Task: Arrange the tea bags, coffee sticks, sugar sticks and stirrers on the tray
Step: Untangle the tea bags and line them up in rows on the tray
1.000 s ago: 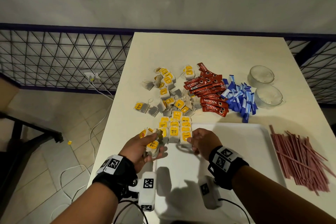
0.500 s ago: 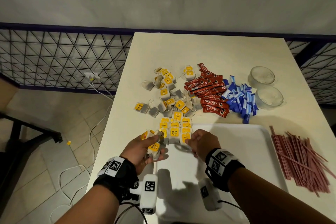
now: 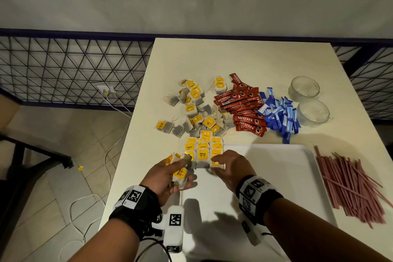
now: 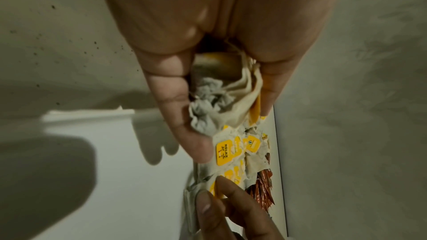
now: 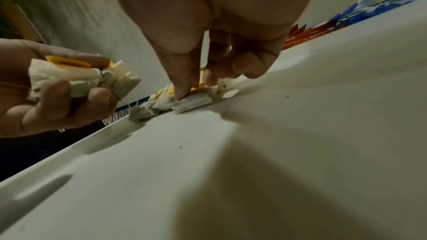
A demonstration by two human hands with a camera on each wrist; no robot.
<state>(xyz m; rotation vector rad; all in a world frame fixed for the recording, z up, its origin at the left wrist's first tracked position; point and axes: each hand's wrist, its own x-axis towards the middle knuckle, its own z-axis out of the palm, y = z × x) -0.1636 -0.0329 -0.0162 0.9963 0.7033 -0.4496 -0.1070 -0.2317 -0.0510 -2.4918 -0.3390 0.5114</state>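
Left hand (image 3: 168, 176) clutching a bunch of yellow-tagged paper tea bags (image 3: 180, 176) at frame centre; right hand (image 3: 230, 166) pinching one tea bag (image 3: 217, 162) on the white plastic tray (image 3: 297, 176) corner.

right hand (image 3: 228, 167) edged left, seemingly pressing a tea bag (image 3: 216, 162)

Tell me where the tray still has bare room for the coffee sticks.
The tray is bare from the right hand across to the stirrers beside its right rim. Only its far left corner is crowded, with rows of tea bags.
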